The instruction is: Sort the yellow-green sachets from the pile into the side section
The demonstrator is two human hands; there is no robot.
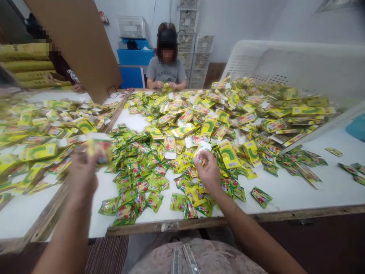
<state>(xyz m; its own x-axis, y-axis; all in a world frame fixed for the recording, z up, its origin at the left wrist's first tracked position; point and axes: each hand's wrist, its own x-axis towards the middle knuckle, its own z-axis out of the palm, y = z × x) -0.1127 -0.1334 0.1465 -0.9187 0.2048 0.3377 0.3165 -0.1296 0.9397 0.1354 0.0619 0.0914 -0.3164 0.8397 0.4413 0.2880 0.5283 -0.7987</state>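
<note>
My left hand [84,163] grips a small yellow and red box [99,147] with a white end flap, above the wooden strip between two table sections; both are smeared by motion. Over the middle of the heap, my right hand [207,169] has its fingers closed on a small box [202,148] with a white flap, partly covered by the fingers. Green sachets [137,179] with a red print lie in a pile between my hands. Yellow boxes [229,154], several with open white flaps, are heaped beyond and to the right of my right hand.
A white perforated crate [285,64] lies tipped at the right, boxes spilling from it. More yellow boxes [38,152] cover the left table section. A co-worker [167,68] sits opposite; another person's arm shows behind a cardboard sheet [76,45]. A wooden edge [308,214] borders the table.
</note>
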